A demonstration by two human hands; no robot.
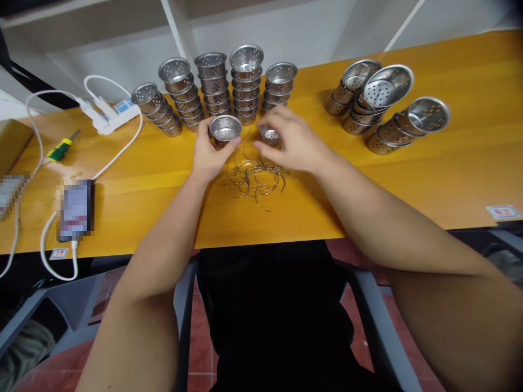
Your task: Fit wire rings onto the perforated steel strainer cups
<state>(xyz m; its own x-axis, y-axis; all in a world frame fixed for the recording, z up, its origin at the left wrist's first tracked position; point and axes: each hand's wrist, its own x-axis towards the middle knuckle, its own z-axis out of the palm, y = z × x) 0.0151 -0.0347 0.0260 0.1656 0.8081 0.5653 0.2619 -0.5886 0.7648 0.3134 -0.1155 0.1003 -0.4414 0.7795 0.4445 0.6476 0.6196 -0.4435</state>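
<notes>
Several items on one orange bench (368,179), listed left to right. Phone (76,209), screwdriver (61,148), white power strip (110,114). Five cup stacks (212,90) stand behind the hands. Left hand (208,155): grip closed around one perforated cup (225,128), fingers on its wall, mouth up, at bench centre. It is probably light, stiff and slick (best taken by the wall, not the thin rim). Wire rings (255,177) lie tangled between the wrists. Right hand (292,141): grip half-curled over a second cup (269,135), touching it; whether it clasps, I cannot tell. Three leaning stacks (384,103) lie far right.
</notes>
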